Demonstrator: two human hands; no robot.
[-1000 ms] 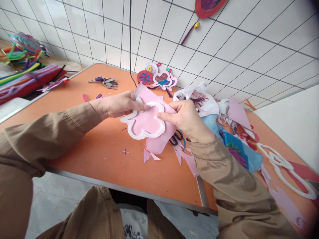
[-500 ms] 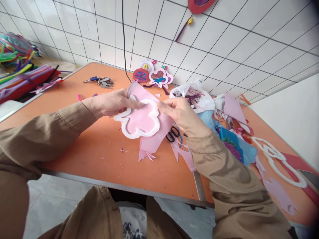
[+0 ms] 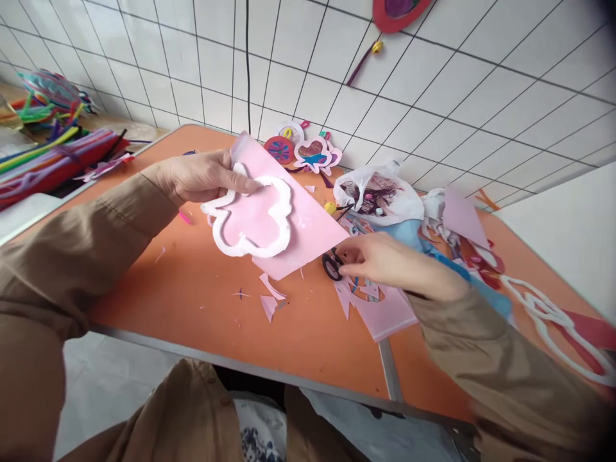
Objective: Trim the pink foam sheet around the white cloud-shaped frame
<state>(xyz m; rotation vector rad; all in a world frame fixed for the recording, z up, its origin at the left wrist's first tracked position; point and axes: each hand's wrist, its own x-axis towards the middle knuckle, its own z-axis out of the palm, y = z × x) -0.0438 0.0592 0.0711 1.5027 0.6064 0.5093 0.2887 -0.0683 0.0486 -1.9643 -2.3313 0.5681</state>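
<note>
My left hand [image 3: 205, 176] pinches a white flower-shaped outline [image 3: 283, 226] together with a pink sheet [image 3: 310, 228] lying behind it, thumb on top. Both are held above the orange table, tilted toward me. To the right, my right hand [image 3: 385, 260] has its fingers closed at the black handles of a pair of scissors [image 3: 331, 267]. The scissors' blades are not clearly visible. Beneath that hand is a pink offcut [image 3: 382, 317] with a cut-out opening. Small pink scraps [image 3: 269, 307] lie on the table below the sheet.
Finished-looking ornaments [image 3: 312, 154] lean by the tiled wall. A white plastic bag [image 3: 385, 192] with dark tassels stands behind my right hand. White looped cord [image 3: 543, 314] lies at the right, colourful pipe cleaners [image 3: 58, 160] at the left. The table's metal edge [image 3: 202, 356] runs nearest me.
My right hand has let go of the outline and sheet and moved right and down to the scissors. My left hand has shifted slightly left, still holding both.
</note>
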